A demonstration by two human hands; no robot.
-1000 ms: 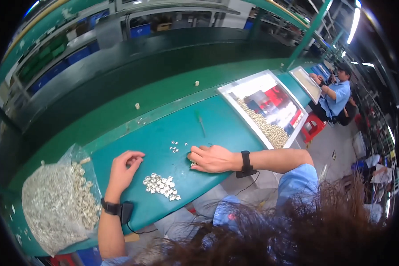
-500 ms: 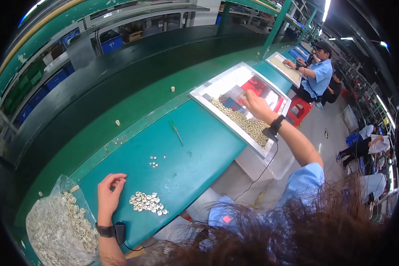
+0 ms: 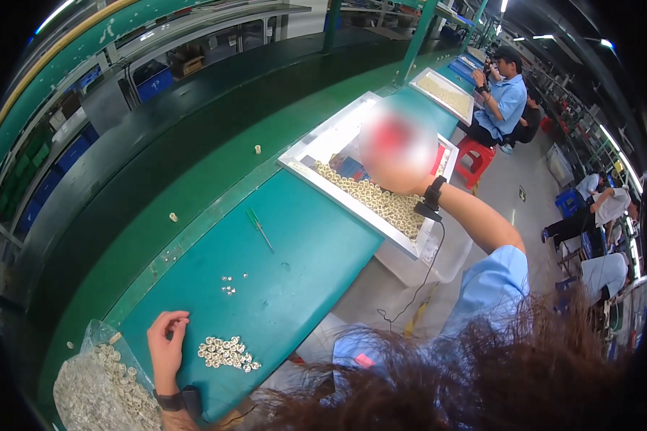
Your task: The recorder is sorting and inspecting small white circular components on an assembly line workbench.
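Teal bench (image 3: 295, 251); tray (image 3: 338, 136) holds rings (image 3: 381, 201); left hand (image 3: 167, 345) fingers curled, right hand (image 3: 399, 158) blurred.

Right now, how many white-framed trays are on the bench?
2. The near tray sits just past the teal mat, under the right hand, which is blurred. The far tray is further along, by a seated co-worker. More may be hidden beyond.
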